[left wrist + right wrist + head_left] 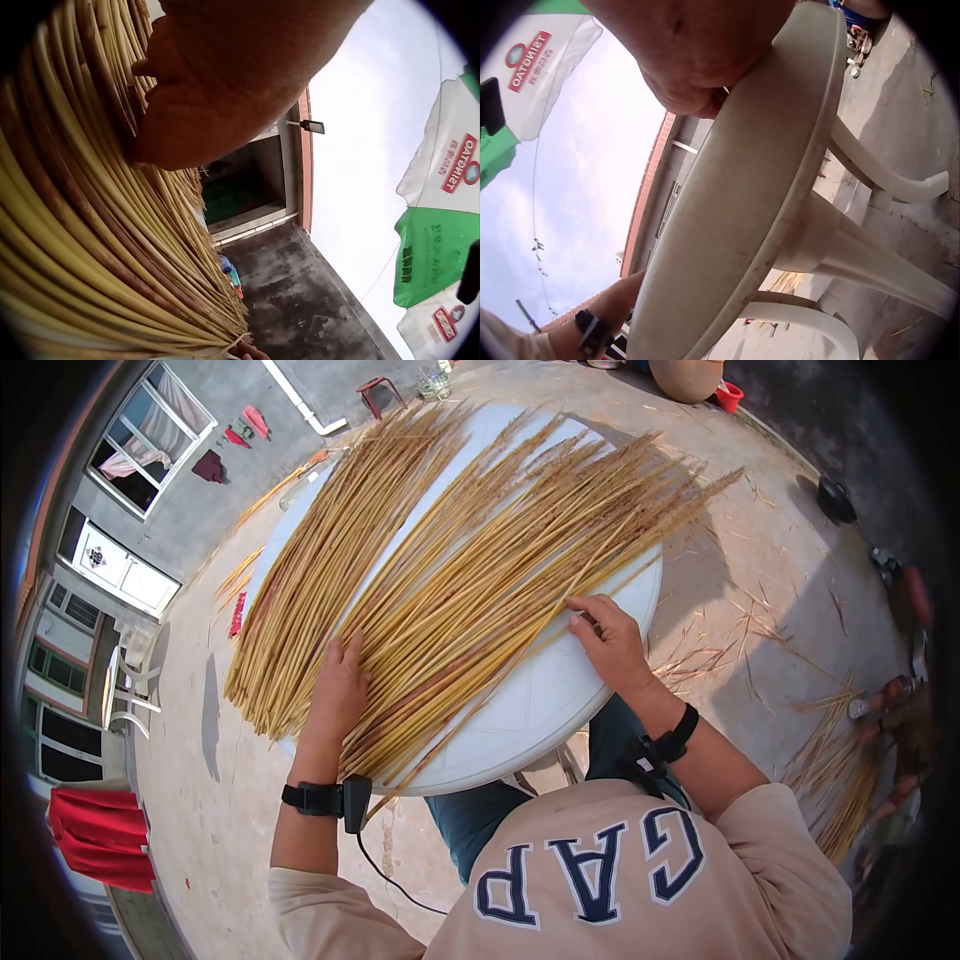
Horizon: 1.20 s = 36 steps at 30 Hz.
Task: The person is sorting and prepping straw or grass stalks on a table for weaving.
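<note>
Long yellow-brown stalks (470,610) with feathery brown tips lie fanned across a round white table (540,700). My left hand (340,695) rests on the stalks near their thick ends, fingers pointing away from me; in the left wrist view the hand (217,82) touches the stalks (97,202) and its fingertips are partly hidden. At the right side of the bundle, my right hand (612,645) pinches a thin stalk between bent fingers and thumb. The right wrist view shows this hand (705,60) above the table rim (742,202), its fingertips mostly hidden.
Loose stalks (845,790) lie on the ground at the right, beside another person. A red stool (380,395) stands beyond the table, a white chair (130,690) at the left. Red cloth (100,838) hangs at the lower left. Straw scraps litter the concrete.
</note>
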Available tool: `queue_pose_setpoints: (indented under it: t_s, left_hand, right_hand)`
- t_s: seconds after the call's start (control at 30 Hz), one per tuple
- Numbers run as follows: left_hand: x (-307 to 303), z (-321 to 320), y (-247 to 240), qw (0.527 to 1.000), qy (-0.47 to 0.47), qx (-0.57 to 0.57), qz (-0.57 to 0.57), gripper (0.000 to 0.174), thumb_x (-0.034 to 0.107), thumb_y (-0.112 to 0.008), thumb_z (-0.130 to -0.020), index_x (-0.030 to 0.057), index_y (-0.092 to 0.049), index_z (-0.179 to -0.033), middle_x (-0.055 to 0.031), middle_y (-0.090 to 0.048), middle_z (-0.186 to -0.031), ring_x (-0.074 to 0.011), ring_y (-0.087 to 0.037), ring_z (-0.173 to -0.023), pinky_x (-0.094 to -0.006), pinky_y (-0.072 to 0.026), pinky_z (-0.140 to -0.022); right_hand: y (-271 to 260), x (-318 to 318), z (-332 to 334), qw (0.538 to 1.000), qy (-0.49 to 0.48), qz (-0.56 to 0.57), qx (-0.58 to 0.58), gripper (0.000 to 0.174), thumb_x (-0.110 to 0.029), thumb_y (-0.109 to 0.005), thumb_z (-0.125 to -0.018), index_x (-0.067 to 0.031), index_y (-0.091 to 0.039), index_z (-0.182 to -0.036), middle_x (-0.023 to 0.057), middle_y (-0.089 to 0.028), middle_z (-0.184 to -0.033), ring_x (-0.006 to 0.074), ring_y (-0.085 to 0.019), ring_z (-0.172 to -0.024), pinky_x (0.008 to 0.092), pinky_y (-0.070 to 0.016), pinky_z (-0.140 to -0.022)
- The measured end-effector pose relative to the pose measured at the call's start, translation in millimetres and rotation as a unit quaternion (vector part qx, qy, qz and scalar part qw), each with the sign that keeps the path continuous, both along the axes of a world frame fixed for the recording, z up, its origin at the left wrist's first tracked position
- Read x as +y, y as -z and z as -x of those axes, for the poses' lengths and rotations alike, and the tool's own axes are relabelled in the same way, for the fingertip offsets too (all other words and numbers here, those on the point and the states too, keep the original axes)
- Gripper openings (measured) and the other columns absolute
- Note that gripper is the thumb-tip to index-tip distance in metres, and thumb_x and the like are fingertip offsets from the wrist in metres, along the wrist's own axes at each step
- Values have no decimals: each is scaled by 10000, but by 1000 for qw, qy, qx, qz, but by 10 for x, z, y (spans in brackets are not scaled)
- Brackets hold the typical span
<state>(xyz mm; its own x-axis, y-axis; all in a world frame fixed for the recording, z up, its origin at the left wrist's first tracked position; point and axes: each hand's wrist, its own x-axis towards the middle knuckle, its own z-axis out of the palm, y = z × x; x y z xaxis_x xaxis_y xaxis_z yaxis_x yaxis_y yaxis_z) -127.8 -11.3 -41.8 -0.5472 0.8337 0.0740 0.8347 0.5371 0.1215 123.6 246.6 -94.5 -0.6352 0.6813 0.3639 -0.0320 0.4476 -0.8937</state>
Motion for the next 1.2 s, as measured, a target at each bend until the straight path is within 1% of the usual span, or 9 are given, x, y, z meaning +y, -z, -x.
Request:
queue_pose_setpoints:
  t_s: [0.13, 0.23, 0.37, 0.63, 0.8, 0.87, 0.9, 1.0, 1.2]
  left_hand:
    - [52, -181, -68, 1000, -4, 10, -25, 566, 102, -557, -823, 12, -314, -1326, -276, -313, -1332, -416, -298, -1241, -396, -296, -1016]
    - [125, -530, -86, 996, 69, 32, -47, 704, 280, -603, -814, 12, -246, -1358, -277, -278, -1354, -416, -244, -1275, -426, -245, -1040]
    - [165, -835, -96, 992, 117, 18, 39, 961, 585, -590, -700, 38, -196, -1384, -268, -185, -1397, -412, -137, -1315, -493, -163, -1051]
    - [132, -662, 99, 996, 80, 31, 34, 720, 292, -591, -806, 47, -226, -1377, -271, -226, -1377, -411, -210, -1284, -474, -186, -1046]
    - [168, -740, -27, 996, 76, -17, -31, 652, 205, -644, -760, 35, -348, -1316, -236, -342, -1327, -402, -307, -1238, -459, -274, -1007]
    - [190, -828, -40, 990, 79, -22, -116, 454, 151, -671, -726, 24, -510, -1130, -216, -377, -1309, -386, -335, -1229, -451, -307, -983]
    - [206, -880, -47, 990, 79, -23, -114, 454, 151, -671, -726, 24, -510, -1130, -216, -377, -1309, -386, -335, -1229, -451, -307, -983]
    - [267, -1045, -16, 986, 130, 34, -102, 164, 86, -659, -712, 27, -551, -820, -221, -388, -1292, -386, -318, -1244, -454, -317, -968]
    - [337, -1062, 249, 983, 93, 94, -129, 100, 15, -598, -719, -3, -546, -803, -241, -407, -1246, -393, -304, -1250, -469, -309, -969]
  right_hand:
    - [-33, -2, -7, 1000, -8, -29, -3, 262, -2, -524, -828, 18, -555, -1088, 78, -563, -947, 112, -566, -775, 214, -460, -678]
    - [-39, -6, 6, 999, -2, -36, 17, 265, -10, -562, -799, 11, -562, -1063, 129, -582, -969, 192, -597, -721, 251, -472, -646]
    - [-39, -8, 12, 998, -4, -56, 15, 281, -17, -558, -804, 4, -551, -1084, 139, -581, -1005, 201, -610, -762, 255, -483, -675]
    - [-51, -17, 3, 999, -3, -53, -4, 262, -33, -552, -808, 8, -553, -1067, 130, -569, -1058, 211, -606, -789, 267, -486, -689]
    - [-51, -16, 8, 999, -1, -47, 1, 219, -32, -552, -804, 17, -569, -1017, 119, -572, -1035, 194, -600, -758, 261, -482, -669]
    - [-47, -16, 13, 999, 2, -48, 9, 207, -31, -554, -801, 19, -574, -1001, 116, -573, -1026, 187, -598, -744, 258, -480, -657]
    - [-42, -15, 16, 999, 3, -51, 10, 195, -31, -555, -801, 22, -577, -987, 115, -574, -1014, 184, -595, -731, 256, -476, -646]
    - [-61, -19, 1, 999, 3, -42, -3, 176, -32, -558, -799, 24, -582, -964, 114, -573, -988, 174, -584, -701, 249, -465, -623]
    - [-8, 1, 12, 999, 2, -36, 4, 158, -31, -566, -797, 17, -588, -945, 101, -572, -958, 139, -547, -638, 232, -446, -586]
